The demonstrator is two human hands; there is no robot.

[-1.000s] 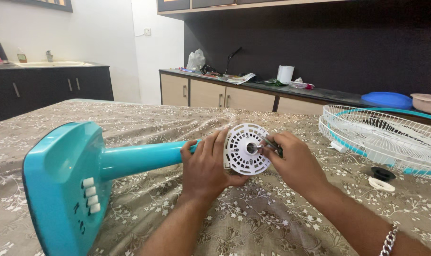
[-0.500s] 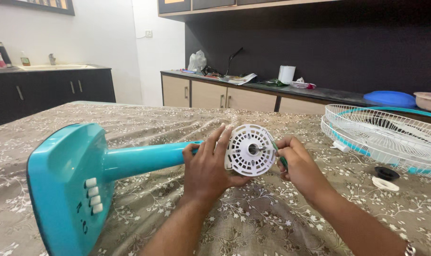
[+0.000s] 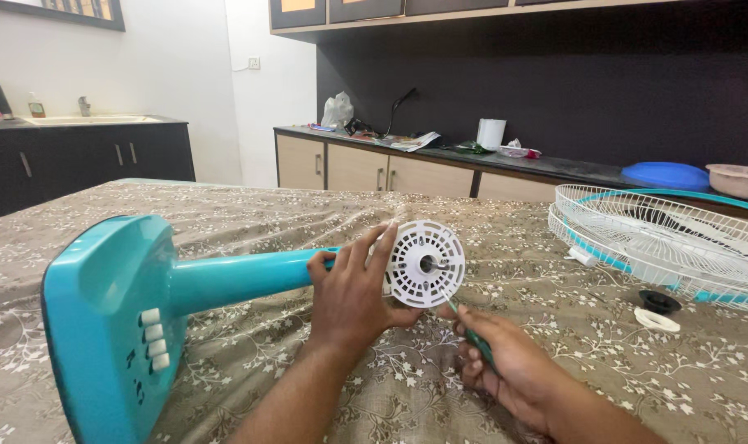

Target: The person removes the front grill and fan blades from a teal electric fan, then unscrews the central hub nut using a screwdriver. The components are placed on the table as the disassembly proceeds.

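The left hand (image 3: pixel 353 296) is raised, palm away, fingers (image 3: pixel 365 247) spread and curled in a grip. The right hand (image 3: pixel 497 362) sits lower, its fingers (image 3: pixel 471 355) closed in a fist.

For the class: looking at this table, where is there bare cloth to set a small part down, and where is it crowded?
Free patches: the far cloth behind the teal fan stand, and the near cloth between the right hand and the two small rings. Crowded: around the white motor cover held by the left hand, and beside the fan guard.
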